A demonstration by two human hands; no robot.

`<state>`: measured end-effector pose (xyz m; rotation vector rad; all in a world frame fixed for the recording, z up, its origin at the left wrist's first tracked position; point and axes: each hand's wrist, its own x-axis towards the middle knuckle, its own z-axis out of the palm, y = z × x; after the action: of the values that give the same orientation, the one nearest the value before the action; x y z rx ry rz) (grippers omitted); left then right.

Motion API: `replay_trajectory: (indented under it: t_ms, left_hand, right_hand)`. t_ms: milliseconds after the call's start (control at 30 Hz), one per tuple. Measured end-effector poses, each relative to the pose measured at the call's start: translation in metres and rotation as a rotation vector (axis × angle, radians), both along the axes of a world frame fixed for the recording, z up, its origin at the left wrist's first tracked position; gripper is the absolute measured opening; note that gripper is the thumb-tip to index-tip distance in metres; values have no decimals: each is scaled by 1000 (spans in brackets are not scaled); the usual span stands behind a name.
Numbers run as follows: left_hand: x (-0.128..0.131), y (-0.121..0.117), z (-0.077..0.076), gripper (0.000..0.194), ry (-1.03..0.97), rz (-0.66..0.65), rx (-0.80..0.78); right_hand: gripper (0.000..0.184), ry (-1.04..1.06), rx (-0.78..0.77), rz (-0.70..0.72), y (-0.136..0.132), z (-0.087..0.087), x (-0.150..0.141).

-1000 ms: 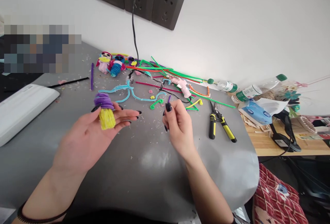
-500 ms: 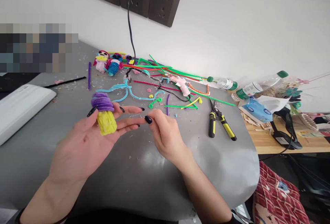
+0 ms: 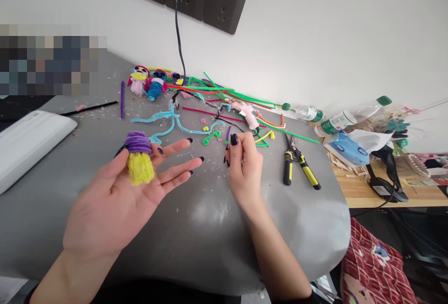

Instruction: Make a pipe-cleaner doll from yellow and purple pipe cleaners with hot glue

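My left hand [image 3: 105,210] is turned palm up, its thumb and index finger gripping a small pipe-cleaner doll piece [image 3: 141,168] with a yellow lower part and a purple coiled top. The other fingers of that hand stretch out to the right. My right hand [image 3: 245,166] is closed above the table, thumb against the curled fingers; whether anything small is pinched there I cannot make out. Just behind its fingertips lies a purple pipe cleaner [image 3: 228,133], partly covered. A green curled pipe cleaner [image 3: 211,138] and a light blue branching one [image 3: 171,115] lie beyond my hands.
Yellow-and-black pliers [image 3: 301,161] lie on the grey table [image 3: 196,243] at the right. A pink glue gun [image 3: 247,113], finished dolls [image 3: 156,84] and loose green pipe cleaners [image 3: 245,96] are along the wall. Bottles [image 3: 336,124] and a tissue pack [image 3: 352,147] stand farther right.
My right hand has moved right and slightly up, away from the left fingertips. My left hand keeps the doll piece, and its fingers have spread wider.
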<state>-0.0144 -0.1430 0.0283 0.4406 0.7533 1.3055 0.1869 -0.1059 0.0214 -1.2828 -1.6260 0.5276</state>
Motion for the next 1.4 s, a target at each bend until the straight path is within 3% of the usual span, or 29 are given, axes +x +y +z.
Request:
replay_trajectory:
  t_ms: [133,267,500,700,800,1033,1133,1233,1400]
  left_hand:
    - [-2,2,-1,25,-24,15,-36]
    - [-4,4,-2,24,-35,28,-28]
    - [-4,9,-2,32,4,92,-110]
    - [2,12,6,39,-118,196,-184]
    - [2,14,9,38,-149,170,-205]
    - [-2,15,4,31,-172,114,-164]
    - [-2,15,-1,24,-132,116,-125]
    - [-3,15,-8,16,121,32,-52]
    - [-5,23,-18,28,1131,-230,158]
  right_hand:
    - [13,113,-58,89,5,3,3]
    - [10,174,-71,91,11,6,4]
    - [38,-9,-19,93,41,24,-1]
    - [24,-91,19,149,79,38,-13]
    - [14,-110,28,192,87,36,-16]
    - [13,-249,-13,227,89,22,-21]
    - [23,-196,-98,240,87,18,-22]
    - [35,-19,-158,357,84,14,-20]
    - [48,257,-278,540,77,4,-11]
